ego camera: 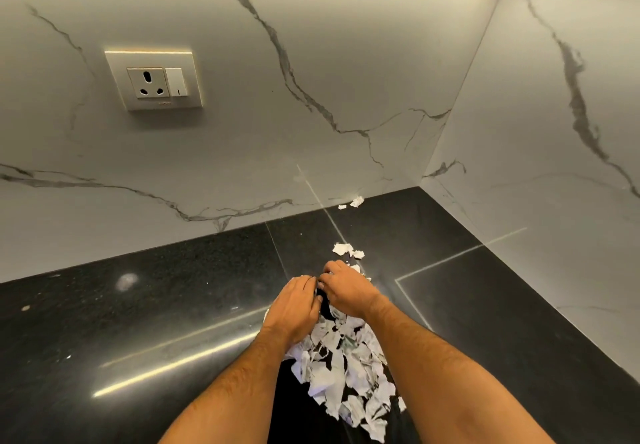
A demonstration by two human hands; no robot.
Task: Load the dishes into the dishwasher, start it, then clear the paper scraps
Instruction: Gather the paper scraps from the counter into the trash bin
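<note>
— While you look down at the black countertop [145, 308], what is over on the left?

— At about ten o'clock from my hands, a wall socket [154, 80] with its switch sits in the marble backsplash [311, 62]. Nothing of mine touches it.

— And your left hand?

— My left hand [294, 308] lies palm down at the far end of the heap of paper scraps [346, 364]. Its fingers are bent and drawn together, tips pressed down toward the counter at twelve o'clock. Whether they pinch a scrap or only press on the pile, I cannot tell; the tips are hidden.

— The right one?

— My right hand [348, 291] is just beside it, fingertips meeting the left's. Its fingers are curled, knuckles up, resting on scraps; what they enclose is hidden too.

— Where is the paper itself?

— Most lies heaped between my forearms, running toward six o'clock. A few loose scraps [346, 249] lie just past my right fingers at twelve o'clock, and two stray scraps [355, 202] sit against the backsplash.
</note>
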